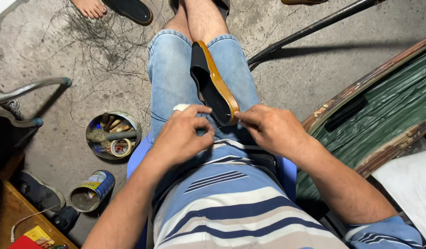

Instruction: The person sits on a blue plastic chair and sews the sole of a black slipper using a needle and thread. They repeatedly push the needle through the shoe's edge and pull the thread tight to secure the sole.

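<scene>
Left forearm: we see it bare, rising from the lower left edge toward the lap.
Left hand (183, 136): we note it palm down, knuckles up, fingers curled, thumb and forefinger stretched toward the right hand.
Right forearm: we see it enter from the lower right, sleeve at the elbow, angled up and left.
Right hand (268, 129): we record it palm down, fingers bunched, tips pinched together at the left.
Spacing: we find the hands close together, fingertips near but apart.

A black shoe (208, 87) with tan sole edge lies on light-blue denim shorts (171, 74), near a blue-and-white striped shirt (231, 203).
</scene>
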